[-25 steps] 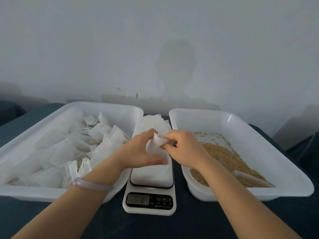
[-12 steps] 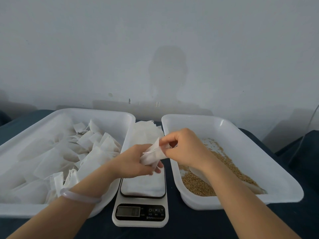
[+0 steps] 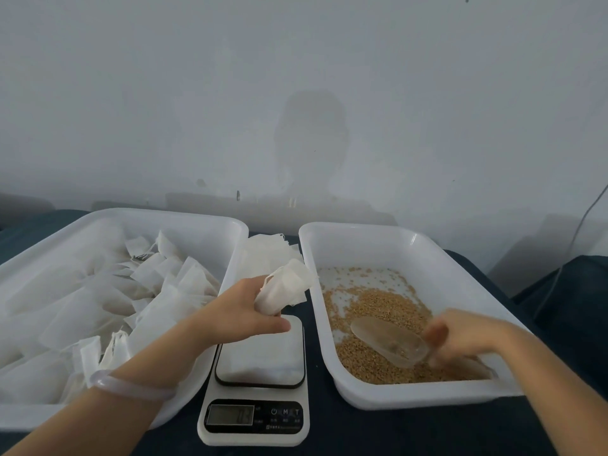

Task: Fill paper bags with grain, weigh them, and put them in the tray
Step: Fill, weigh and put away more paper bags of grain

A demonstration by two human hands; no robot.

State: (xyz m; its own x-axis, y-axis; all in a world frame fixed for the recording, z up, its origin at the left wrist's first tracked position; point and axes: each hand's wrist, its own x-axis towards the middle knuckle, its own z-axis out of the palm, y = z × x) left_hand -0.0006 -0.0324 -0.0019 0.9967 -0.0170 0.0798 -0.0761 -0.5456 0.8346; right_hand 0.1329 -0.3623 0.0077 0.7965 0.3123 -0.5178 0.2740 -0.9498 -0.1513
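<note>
Right hand (image 3: pixel 467 337) has swung to four o'clock, blurred fingers gripping the scoop (image 3: pixel 388 340) over the grain (image 3: pixel 371 301); left hand (image 3: pixel 243 314) fingers curl round the paper bag (image 3: pixel 286 287) near the scale's (image 3: pixel 256 419) twelve o'clock edge.

Scale (image 3: pixel 260 363) buttons: "M", "T"; display digits, brand too blurred.

The left hand (image 3: pixel 243 311) grips a white paper bag (image 3: pixel 286 289) just above the scale (image 3: pixel 258 373). At the scale's three o'clock, the blurred right hand (image 3: pixel 460 337) holds a clear scoop (image 3: pixel 388 340) over grain (image 3: pixel 371 301) in a tray (image 3: pixel 411 394).
</note>
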